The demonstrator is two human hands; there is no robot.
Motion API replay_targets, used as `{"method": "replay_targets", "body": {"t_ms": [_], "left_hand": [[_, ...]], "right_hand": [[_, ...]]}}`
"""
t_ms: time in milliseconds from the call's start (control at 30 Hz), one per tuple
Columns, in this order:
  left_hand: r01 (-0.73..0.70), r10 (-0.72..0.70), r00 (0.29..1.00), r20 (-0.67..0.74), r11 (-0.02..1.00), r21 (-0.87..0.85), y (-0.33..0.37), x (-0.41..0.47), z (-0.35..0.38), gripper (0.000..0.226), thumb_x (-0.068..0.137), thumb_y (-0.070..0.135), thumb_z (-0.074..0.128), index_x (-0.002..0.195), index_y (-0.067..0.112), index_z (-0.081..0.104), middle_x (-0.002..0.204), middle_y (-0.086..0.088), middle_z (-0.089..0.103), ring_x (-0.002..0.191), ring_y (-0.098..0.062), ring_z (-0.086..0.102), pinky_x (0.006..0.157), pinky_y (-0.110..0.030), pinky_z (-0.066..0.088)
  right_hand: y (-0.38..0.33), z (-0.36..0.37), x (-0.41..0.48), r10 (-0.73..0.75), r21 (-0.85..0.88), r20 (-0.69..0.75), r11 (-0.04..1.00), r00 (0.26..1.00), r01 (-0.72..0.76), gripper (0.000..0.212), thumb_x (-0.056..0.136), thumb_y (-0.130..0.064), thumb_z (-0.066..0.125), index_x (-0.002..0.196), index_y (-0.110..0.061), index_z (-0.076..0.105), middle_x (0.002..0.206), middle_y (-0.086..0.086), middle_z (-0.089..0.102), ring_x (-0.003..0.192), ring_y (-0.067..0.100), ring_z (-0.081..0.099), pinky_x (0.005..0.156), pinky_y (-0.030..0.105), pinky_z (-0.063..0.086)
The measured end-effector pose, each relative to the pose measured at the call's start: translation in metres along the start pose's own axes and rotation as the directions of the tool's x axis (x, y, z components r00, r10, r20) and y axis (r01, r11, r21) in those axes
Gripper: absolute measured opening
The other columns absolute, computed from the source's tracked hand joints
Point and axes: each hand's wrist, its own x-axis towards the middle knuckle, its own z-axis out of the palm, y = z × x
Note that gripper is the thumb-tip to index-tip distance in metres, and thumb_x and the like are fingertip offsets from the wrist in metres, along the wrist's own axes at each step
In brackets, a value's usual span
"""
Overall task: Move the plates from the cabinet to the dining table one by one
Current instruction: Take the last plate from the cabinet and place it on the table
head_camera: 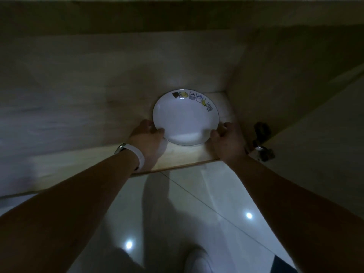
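A white plate (185, 117) with a dark rim line and small coloured drawings along its far edge lies on the pale wooden floor of the cabinet (183, 156), near the right wall. My left hand (147, 138) grips the plate's near-left edge, thumb on the rim. My right hand (226, 140) grips the near-right edge the same way. A white watch band sits on my left wrist. Whether the plate is lifted off the shelf cannot be told.
The cabinet's right side wall (275, 95) stands close to my right hand, with a metal hinge (262, 144) and the open door (325, 134) beyond. Glossy white floor tiles (197, 213) lie below the shelf edge. The scene is dim.
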Motion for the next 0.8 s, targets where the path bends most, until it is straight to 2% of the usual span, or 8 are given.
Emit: {"method": "replay_targets", "body": {"t_ms": [100, 200, 300, 400, 500, 567, 633, 800], "left_hand": [[-0.022, 0.021, 1.0, 0.011, 0.993, 0.116, 0.004, 0.012, -0.003, 0.03, 0.082, 0.042, 0.061, 0.098, 0.017, 0.056, 0.085, 0.001, 0.061, 0.077, -0.02, 0.061, 0.062, -0.027, 0.046], [-0.075, 0.07, 0.997, 0.027, 0.974, 0.215, 0.008, 0.023, -0.006, 0.02, 0.089, 0.035, 0.057, 0.1, 0.02, 0.051, 0.082, 0.006, 0.055, 0.068, -0.01, 0.05, 0.052, -0.023, 0.034], [-0.133, 0.126, 0.991, 0.044, 0.963, 0.236, 0.013, 0.028, -0.003, 0.01, 0.092, 0.025, 0.052, 0.099, 0.018, 0.05, 0.085, 0.0, 0.054, 0.07, -0.016, 0.049, 0.051, -0.023, 0.032], [-0.135, 0.133, 0.991, 0.024, 0.969, 0.209, 0.015, 0.032, -0.001, 0.008, 0.091, 0.021, 0.051, 0.099, 0.018, 0.051, 0.089, -0.005, 0.056, 0.078, -0.026, 0.054, 0.054, -0.026, 0.036], [-0.116, 0.118, 0.993, -0.009, 0.983, 0.143, 0.01, 0.033, 0.0, 0.01, 0.088, 0.021, 0.05, 0.097, 0.017, 0.054, 0.091, -0.007, 0.061, 0.08, -0.03, 0.061, 0.063, -0.032, 0.05], [-0.123, 0.13, 0.991, -0.04, 0.983, 0.137, 0.008, 0.031, 0.0, 0.011, 0.089, 0.019, 0.049, 0.099, 0.016, 0.054, 0.084, 0.0, 0.057, 0.076, -0.021, 0.057, 0.059, -0.027, 0.046], [-0.136, 0.144, 0.988, -0.057, 0.983, 0.124, 0.007, 0.026, 0.0, 0.011, 0.092, 0.017, 0.048, 0.102, 0.016, 0.053, 0.083, 0.005, 0.054, 0.071, -0.011, 0.051, 0.052, -0.021, 0.036], [-0.123, 0.118, 0.991, -0.069, 0.99, -0.073, -0.002, 0.007, -0.001, 0.013, 0.093, 0.011, 0.05, 0.104, 0.017, 0.053, 0.084, 0.008, 0.056, 0.073, -0.009, 0.053, 0.043, -0.01, 0.041]], "right_hand": [[-0.003, 0.002, 0.014, 0.02, 0.112, 0.02, 0.993, 1.0, -0.023, 0.031, 0.089, -0.032, 0.056, 0.11, -0.01, 0.059, 0.096, 0.003, 0.067, 0.09, 0.018, 0.062, 0.068, 0.022, 0.042], [-0.009, 0.003, 0.03, 0.023, 0.154, 0.018, 0.988, 1.0, -0.026, 0.025, 0.086, -0.031, 0.055, 0.1, -0.011, 0.061, 0.097, 0.005, 0.068, 0.095, 0.025, 0.064, 0.082, 0.033, 0.052], [-0.015, 0.006, 0.038, 0.036, 0.202, 0.042, 0.978, 0.998, -0.044, 0.022, 0.085, -0.025, 0.057, 0.101, -0.012, 0.063, 0.102, 0.007, 0.068, 0.097, 0.028, 0.063, 0.091, 0.042, 0.052], [-0.015, 0.01, 0.039, 0.025, 0.281, 0.051, 0.959, 0.998, -0.038, 0.027, 0.086, -0.015, 0.059, 0.112, -0.013, 0.065, 0.106, 0.006, 0.07, 0.099, 0.026, 0.064, 0.092, 0.044, 0.054], [-0.01, 0.011, 0.037, -0.023, 0.307, 0.046, 0.952, 0.999, 0.007, 0.026, 0.087, -0.01, 0.059, 0.113, -0.013, 0.064, 0.102, 0.002, 0.069, 0.097, 0.022, 0.064, 0.085, 0.034, 0.054], [-0.007, 0.012, 0.034, -0.044, 0.324, 0.043, 0.946, 0.998, 0.027, 0.029, 0.087, -0.011, 0.061, 0.116, -0.016, 0.063, 0.101, 0.0, 0.068, 0.098, 0.02, 0.064, 0.086, 0.034, 0.053], [-0.005, 0.014, 0.029, -0.053, 0.364, 0.048, 0.931, 0.997, 0.032, 0.033, 0.086, -0.013, 0.062, 0.118, -0.021, 0.06, 0.104, -0.002, 0.068, 0.101, 0.02, 0.064, 0.091, 0.041, 0.054], [-0.003, 0.017, 0.008, -0.071, 0.445, 0.06, 0.895, 0.996, 0.036, 0.039, 0.09, -0.009, 0.057, 0.128, -0.019, 0.052, 0.109, -0.005, 0.064, 0.103, 0.015, 0.062, 0.092, 0.043, 0.055]]}}
